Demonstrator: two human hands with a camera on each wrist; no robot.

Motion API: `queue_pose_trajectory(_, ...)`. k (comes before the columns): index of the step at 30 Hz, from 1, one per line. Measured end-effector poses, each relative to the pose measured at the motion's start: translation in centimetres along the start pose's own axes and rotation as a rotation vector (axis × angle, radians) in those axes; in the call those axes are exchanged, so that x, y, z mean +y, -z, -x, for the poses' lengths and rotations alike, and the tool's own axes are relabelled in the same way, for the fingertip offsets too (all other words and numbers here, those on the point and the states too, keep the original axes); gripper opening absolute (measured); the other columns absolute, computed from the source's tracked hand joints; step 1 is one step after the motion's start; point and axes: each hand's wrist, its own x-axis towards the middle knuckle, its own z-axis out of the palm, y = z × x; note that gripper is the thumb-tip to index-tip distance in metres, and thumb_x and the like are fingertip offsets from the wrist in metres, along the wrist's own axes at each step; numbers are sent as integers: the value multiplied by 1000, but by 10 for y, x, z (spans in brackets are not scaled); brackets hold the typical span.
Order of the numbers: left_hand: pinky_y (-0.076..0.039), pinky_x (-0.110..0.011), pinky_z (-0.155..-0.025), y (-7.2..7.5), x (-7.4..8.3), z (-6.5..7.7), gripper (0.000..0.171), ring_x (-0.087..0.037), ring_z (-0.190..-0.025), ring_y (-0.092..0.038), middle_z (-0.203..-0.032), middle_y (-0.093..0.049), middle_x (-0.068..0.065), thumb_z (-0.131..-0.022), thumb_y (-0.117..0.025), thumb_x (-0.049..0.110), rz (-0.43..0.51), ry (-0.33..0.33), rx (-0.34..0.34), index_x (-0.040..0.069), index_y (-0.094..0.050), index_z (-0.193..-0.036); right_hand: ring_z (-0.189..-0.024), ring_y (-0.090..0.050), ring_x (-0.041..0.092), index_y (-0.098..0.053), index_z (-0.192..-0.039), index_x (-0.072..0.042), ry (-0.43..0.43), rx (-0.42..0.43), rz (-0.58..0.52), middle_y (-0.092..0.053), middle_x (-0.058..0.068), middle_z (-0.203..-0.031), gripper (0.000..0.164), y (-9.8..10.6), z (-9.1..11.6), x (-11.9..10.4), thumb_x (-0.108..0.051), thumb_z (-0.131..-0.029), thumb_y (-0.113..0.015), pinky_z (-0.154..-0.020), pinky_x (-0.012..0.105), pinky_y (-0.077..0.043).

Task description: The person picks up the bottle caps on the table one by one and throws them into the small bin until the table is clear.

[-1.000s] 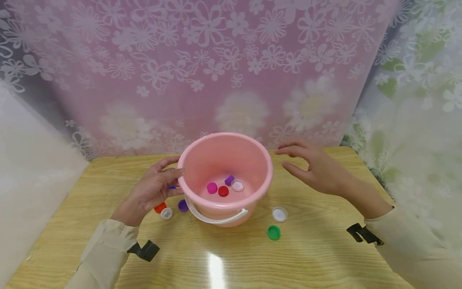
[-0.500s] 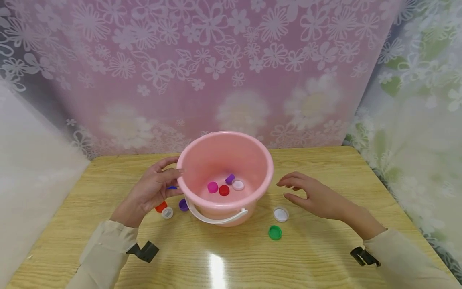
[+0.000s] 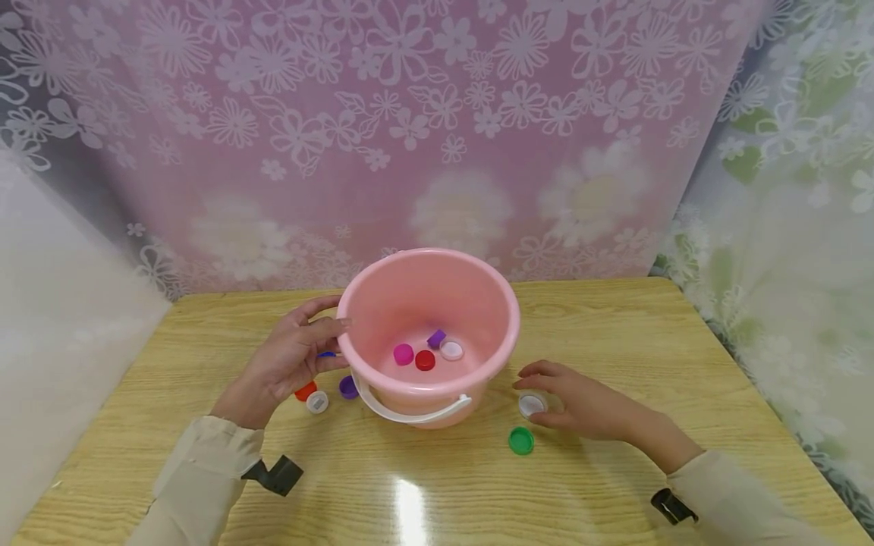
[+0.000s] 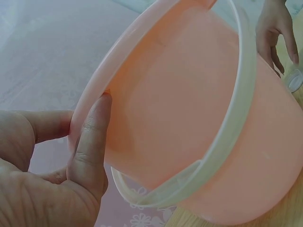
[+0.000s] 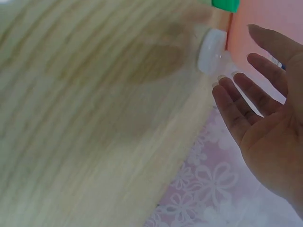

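Observation:
A pink bucket (image 3: 437,292) stands on the table, its white handle (image 3: 403,418) hanging at the front. My left hand (image 3: 283,360) grips the bucket's left rim, thumb on one side and fingers on the other. Inside lie a magenta cap (image 3: 403,354), a red cap (image 3: 425,360), a purple cap (image 3: 435,339) and a white lid (image 3: 451,350). Right of the bucket, my right hand (image 3: 587,402) is low over a white cap (image 3: 530,406), thumb and fingers spread either side of it. In the right wrist view the fingertips show apart from the white cap (image 5: 211,51).
A green cap (image 3: 521,440) lies just in front of the right hand. Left of the bucket are a purple cap (image 3: 348,387), a white cap (image 3: 317,402), an orange-red cap (image 3: 305,391) and a partly hidden blue piece (image 3: 327,354). A floral curtain (image 3: 451,152) hangs behind the table.
My right hand has come down and toward me, from beside the bucket's rim to the white cap on the table. The left hand stays on the rim.

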Motion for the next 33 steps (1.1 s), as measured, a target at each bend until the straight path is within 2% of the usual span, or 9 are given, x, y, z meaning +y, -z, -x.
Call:
queue_pose_trajectory(7, -59, -33, -65, 1, 0, 1, 58, -16, -65, -65, -83, -64, -7, -93, -60, 4, 6, 1, 2, 7, -30, -142, -112, -51, 29, -64, -121, -11, 14, -9, 117, -53, 9, -125, 35, -10, -2, 2, -19, -88, -70, -89, 44, -50)
queue_pose_trajectory(12, -59, -33, -65, 0, -1, 1, 56, -16, -65, -66, -83, -65, -7, -92, -61, 3, 15, -6, 14, 7, -32, -140, -107, -52, 25, -66, -117, -11, 55, 12, 153, -56, 5, -118, 28, -14, -1, 1, -13, -89, -68, -86, 42, -51)
queue_pose_trajectory(17, -59, -32, -64, 0, -2, 2, 53, -17, -66, -67, -83, -66, -6, -93, -59, 2, 37, -21, 10, 7, -33, -139, -104, -53, 23, -66, -117, -10, 95, 38, 190, -57, 4, -116, 28, -15, 0, 1, -13, -89, -68, -83, 40, -51)
queue_pose_trajectory(33, -59, -32, -63, 0, -3, 1, 53, -16, -68, -66, -83, -66, -5, -94, -58, 3, 47, -37, 3, 6, -33, -140, -107, -53, 24, -63, -121, -8, 97, 34, 156, -56, 4, -118, 31, -14, 1, 5, -12, -90, -67, -87, 42, -50)
